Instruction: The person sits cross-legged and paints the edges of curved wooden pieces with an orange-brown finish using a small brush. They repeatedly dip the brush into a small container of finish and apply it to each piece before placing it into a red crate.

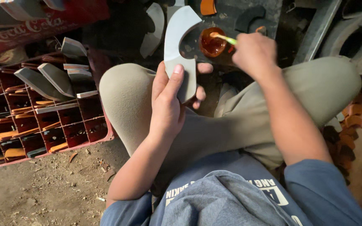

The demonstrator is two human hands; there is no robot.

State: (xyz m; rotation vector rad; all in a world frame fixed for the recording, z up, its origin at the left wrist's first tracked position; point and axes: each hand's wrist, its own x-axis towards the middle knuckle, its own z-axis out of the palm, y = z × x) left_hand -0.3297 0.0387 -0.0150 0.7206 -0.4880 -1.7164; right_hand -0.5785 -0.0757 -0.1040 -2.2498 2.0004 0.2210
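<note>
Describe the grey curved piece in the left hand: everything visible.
The grey curved piece is a flat, matte slab that looks like rubber or foam, shaped as an arc with a concave notch on its right edge. It stands roughly upright over the person's knee. The left hand grips its lower end, thumb across the front face, fingertips showing past the right edge. Its upper tip reaches toward the small round pot of orange-brown liquid. No glue shows on it.

A curved grey piece [180, 50] is being gripped upright by the left hand [169, 100] above the crossed legs. A green-handled brush [225, 39] is being dipped by the right hand [254, 52] into a small bowl [211, 42] of reddish-brown liquid. Similar grey pieces [51, 79] are being kept in a red compartmented crate [99, 132] alongside.
</note>
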